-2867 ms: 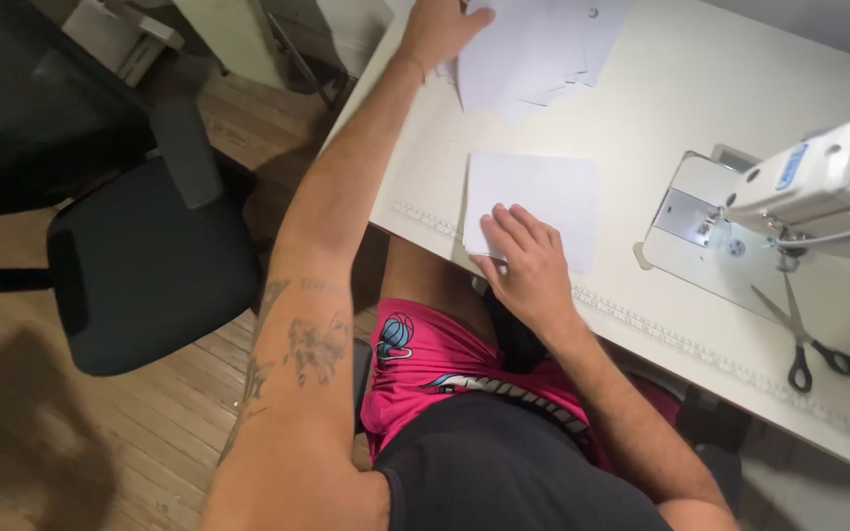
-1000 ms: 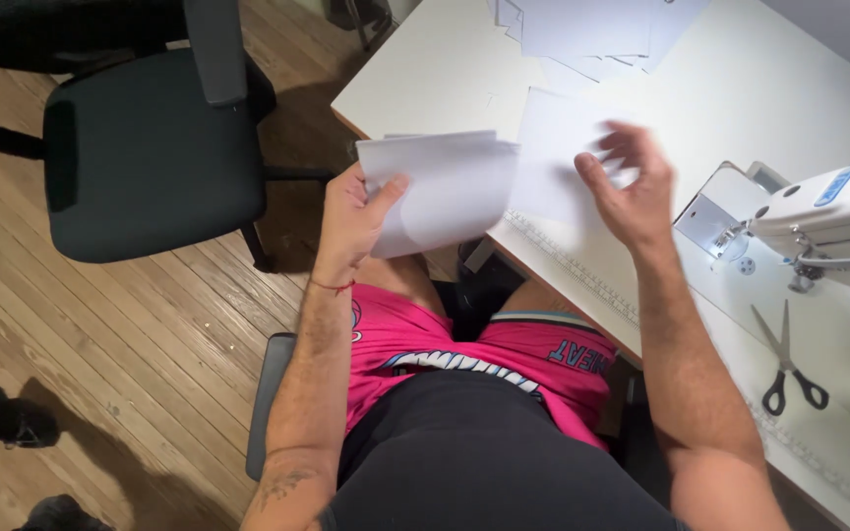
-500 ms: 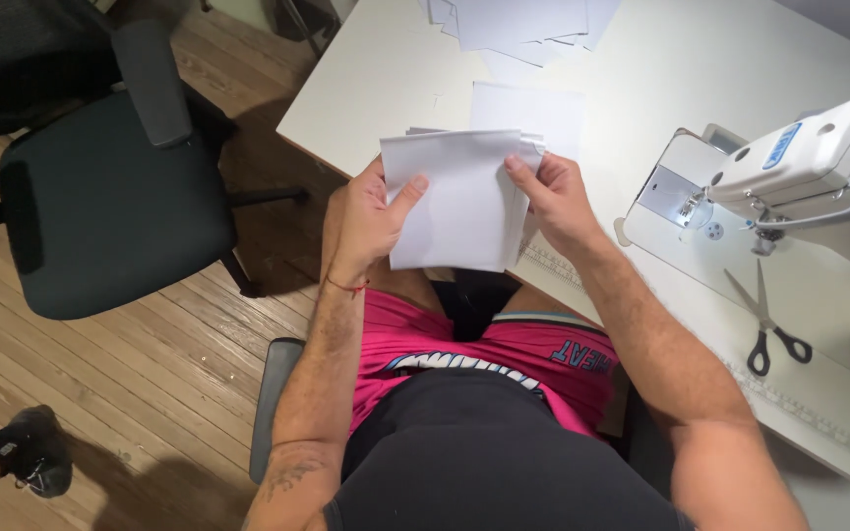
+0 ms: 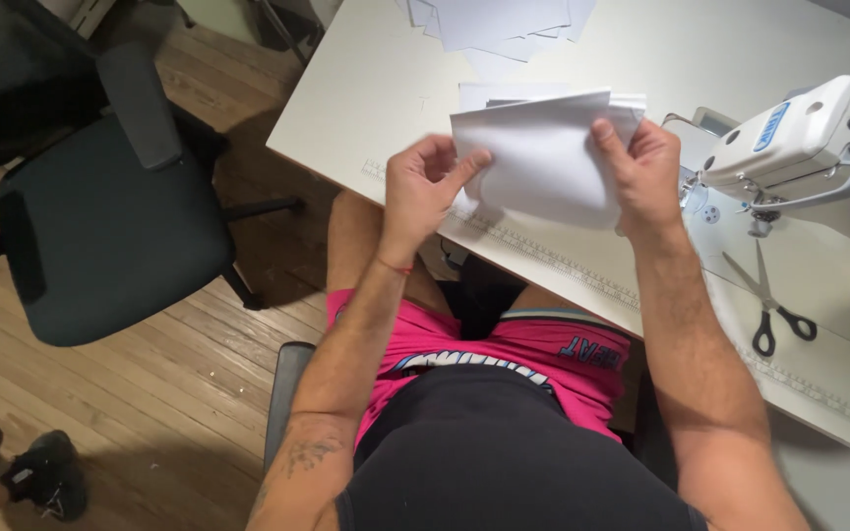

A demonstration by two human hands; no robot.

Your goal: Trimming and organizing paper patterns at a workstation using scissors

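Left hand [image 4: 425, 187] and right hand [image 4: 646, 172] are pinching white fabric pieces [image 4: 543, 157] between them; layers risk slipping, misaligning edges.

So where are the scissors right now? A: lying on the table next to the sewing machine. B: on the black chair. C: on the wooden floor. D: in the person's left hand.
A: the scissors lie flat on the white table just below the sewing machine, while both the left hand and right hand hold white fabric pieces.
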